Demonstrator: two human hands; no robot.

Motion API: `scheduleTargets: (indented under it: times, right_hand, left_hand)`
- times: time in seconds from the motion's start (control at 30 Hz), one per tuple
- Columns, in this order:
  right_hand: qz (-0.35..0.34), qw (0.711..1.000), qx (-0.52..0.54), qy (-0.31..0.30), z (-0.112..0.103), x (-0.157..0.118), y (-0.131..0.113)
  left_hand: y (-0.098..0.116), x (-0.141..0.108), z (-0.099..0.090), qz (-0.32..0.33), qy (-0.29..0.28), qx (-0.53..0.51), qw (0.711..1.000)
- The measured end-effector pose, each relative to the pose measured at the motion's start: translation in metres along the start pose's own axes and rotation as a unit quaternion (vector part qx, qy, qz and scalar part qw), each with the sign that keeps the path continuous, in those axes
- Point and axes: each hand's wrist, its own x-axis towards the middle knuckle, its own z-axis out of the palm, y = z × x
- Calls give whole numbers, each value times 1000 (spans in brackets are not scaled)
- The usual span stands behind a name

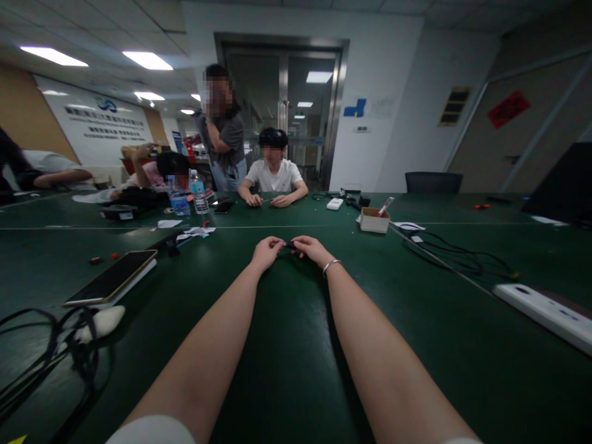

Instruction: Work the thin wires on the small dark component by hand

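Black and too small to identify, the piece (290, 245) sat between the left hand (267, 253) and the right hand (315, 251), over the green surface (287, 357). Its long axis seemed to run left to right; each hand pinched one end, neither clearly nearer. Contact with the surface could not be told.

White sleeves (150, 430), bare hands (267, 254), silvery bangle (332, 266) on right wrist (326, 259)

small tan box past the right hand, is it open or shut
Open: no lid covers the top of the small tan box, and a slim item sticks up out of it at a slant.
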Motion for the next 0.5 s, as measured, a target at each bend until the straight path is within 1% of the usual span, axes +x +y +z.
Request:
scheduleTargets:
  times: [0.17, 0.33, 0.5]
  right_hand:
    - [10, 1000, -7, 4, 1, -1, -2]
    - [-4, 999, 22, 34, 0, -1, 0]
    - [-5, 1000, -5, 17, -2, 0, 1]
  left_hand:
    - [-2, 3, 0, -20, 16, 15, 1000]
    - [-2, 5, -2, -57, 54, -19, 997]
    - [-1, 5, -1, -51, 37, -21, 998]
